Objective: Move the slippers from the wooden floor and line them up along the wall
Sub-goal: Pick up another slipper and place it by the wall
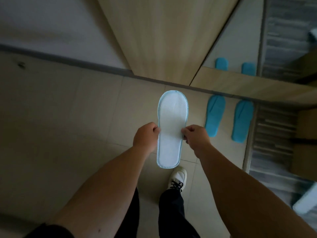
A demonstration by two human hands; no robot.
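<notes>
I hold a pale slipper (172,127) with a light-blue stitched edge, its white sole facing up, above the tiled floor. My left hand (145,137) pinches its left edge and my right hand (195,138) pinches its right edge, near the slipper's middle. Two blue slippers (215,115) (242,120) lie side by side on the tiles, toes against the wooden base of the wall unit (240,85). A mirror panel above that base shows their reflections (221,64).
A wooden panel (163,36) rises ahead. A grey baseboard (68,58) runs along the white wall at the left. My white sneaker (177,177) stands on the tiles below the slipper. A grey patterned mat (272,134) and cardboard boxes (307,122) lie to the right.
</notes>
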